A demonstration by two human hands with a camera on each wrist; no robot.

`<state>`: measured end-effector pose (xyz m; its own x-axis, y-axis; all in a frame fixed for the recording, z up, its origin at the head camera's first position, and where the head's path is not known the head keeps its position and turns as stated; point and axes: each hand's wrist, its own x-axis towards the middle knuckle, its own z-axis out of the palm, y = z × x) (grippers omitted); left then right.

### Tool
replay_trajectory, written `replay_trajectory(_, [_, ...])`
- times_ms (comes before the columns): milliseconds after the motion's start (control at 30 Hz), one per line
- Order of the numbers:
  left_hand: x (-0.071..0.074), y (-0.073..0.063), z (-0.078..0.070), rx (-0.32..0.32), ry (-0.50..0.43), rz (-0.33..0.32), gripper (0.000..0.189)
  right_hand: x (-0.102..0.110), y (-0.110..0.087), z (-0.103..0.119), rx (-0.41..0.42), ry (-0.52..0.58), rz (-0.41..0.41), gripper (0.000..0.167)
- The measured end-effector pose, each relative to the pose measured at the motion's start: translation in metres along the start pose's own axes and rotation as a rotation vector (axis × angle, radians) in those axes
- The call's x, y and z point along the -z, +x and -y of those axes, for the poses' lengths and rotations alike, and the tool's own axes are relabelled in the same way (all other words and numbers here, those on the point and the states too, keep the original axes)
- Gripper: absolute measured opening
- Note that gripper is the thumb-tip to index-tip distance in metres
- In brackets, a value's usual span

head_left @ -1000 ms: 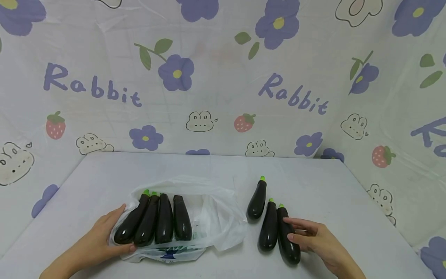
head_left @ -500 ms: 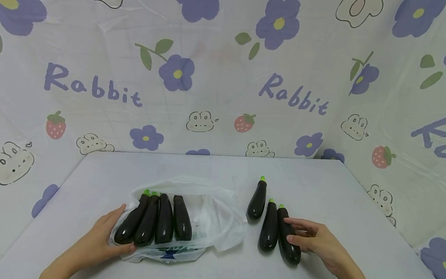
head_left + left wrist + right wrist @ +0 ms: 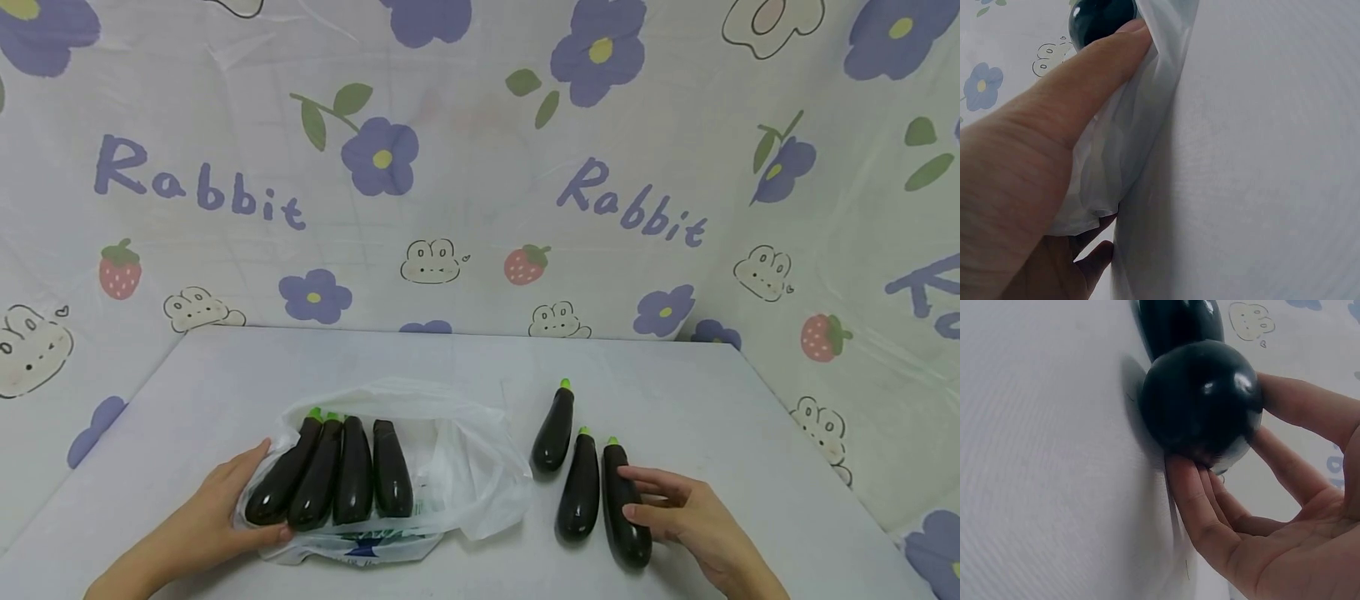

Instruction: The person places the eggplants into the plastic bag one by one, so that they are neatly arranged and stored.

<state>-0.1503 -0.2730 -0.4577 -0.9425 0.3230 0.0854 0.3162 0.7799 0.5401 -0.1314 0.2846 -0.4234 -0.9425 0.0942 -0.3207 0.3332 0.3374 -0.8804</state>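
Note:
A white plastic bag (image 3: pixel 483 467) lies on its side at the left of the table, with several glossy black eggplants (image 3: pixel 352 471) side by side in its mouth. My left hand (image 3: pixel 206 517) holds the bag's left end. In the left wrist view the thumb (image 3: pixel 1094 72) lies over the plastic, near a dark eggplant end (image 3: pixel 1100 22), while the other fingers are partly hidden behind the bag. On the right, my right hand (image 3: pixel 686 517) grips the rightmost loose eggplant (image 3: pixel 624 521). In the right wrist view its thumb and fingers surround the rounded end (image 3: pixel 1200 403).
Two more loose eggplants with green stems lie between the bag and my right hand: one nearer (image 3: pixel 579 492), one farther back (image 3: pixel 553 433). They rest on a white table (image 3: pixel 450 354). A patterned cloth (image 3: pixel 480 167) hangs behind the table's far edge.
The right hand and its eggplant have shifted slightly right, so a narrow gap now separates it from the neighbouring eggplant. The left hand and the bag stay where they were.

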Motion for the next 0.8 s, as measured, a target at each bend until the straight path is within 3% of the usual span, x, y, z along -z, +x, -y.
replay_trajectory(467, [0.0008,0.0,0.0004,0.013,0.007,0.011,0.112,0.0052,-0.0043,0.0033,0.033,0.095,0.011,0.062])
replay_trajectory(800, [0.0014,0.0003,-0.0011,0.025,-0.011,0.022,0.113,0.0054,-0.0081,0.0084,0.019,0.101,-0.007,0.064])
